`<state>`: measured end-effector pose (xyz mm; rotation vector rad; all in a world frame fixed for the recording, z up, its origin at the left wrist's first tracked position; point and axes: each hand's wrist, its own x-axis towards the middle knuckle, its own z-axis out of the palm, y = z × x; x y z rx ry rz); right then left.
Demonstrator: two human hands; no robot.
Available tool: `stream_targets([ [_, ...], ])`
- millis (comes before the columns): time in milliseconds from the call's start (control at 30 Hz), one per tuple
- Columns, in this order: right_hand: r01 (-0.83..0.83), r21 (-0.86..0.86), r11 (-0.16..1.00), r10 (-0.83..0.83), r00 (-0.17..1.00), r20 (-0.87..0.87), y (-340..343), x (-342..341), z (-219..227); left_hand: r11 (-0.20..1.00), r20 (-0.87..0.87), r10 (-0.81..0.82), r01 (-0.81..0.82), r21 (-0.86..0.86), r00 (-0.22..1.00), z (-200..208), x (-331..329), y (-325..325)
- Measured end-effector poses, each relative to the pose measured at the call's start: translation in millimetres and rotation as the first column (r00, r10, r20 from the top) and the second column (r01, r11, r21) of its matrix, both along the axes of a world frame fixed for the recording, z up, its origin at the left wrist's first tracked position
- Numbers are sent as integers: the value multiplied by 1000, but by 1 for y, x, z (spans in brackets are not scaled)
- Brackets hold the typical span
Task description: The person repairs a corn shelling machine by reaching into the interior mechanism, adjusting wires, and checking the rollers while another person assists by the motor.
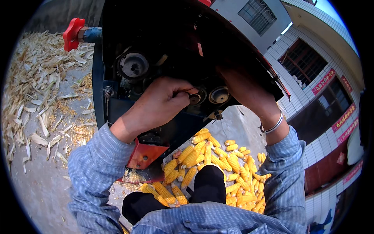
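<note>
A dark machine housing [113,113] fills the space in front of me, its inside deep in shadow. My left hand [163,99] is closed, thumb and forefinger pressed together beside a round metal roller end [194,98]; whatever they pinch, if anything, I cannot make out. My right hand [247,87] reaches in under the housing's right side, next to a second roller end [219,94]. Its fingers vanish in the dark. A larger round pulley-like part [133,65] sits farther left inside the machine.
Yellow corn cobs [233,163] lie heaped on the ground around my knees. A red handwheel [73,34] juts from the machine's left side, and a red metal chute [146,155] is below. Dry husks [37,78] cover the ground at left; a tiled building [307,43] stands right.
</note>
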<state>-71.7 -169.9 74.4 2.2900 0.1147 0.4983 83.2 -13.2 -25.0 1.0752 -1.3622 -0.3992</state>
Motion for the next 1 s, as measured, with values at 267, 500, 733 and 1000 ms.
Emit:
stream_targets([
  [267,208,155,966,-198,977,-74,42,32,2,990,-95,139,-139,1,986,-16,6,42],
  [500,168,883,437,290,903,-315,55,-10,23,971,-111,211,-221,-87,971,-33,-1,72],
  [733,237,490,839,-128,961,-245,48,7,19,952,-189,185,-223,-210,964,-43,-5,70],
  [1000,-90,-490,867,-69,952,-298,-28,48,13,972,-226,194,-218,-86,954,-58,-25,94],
])
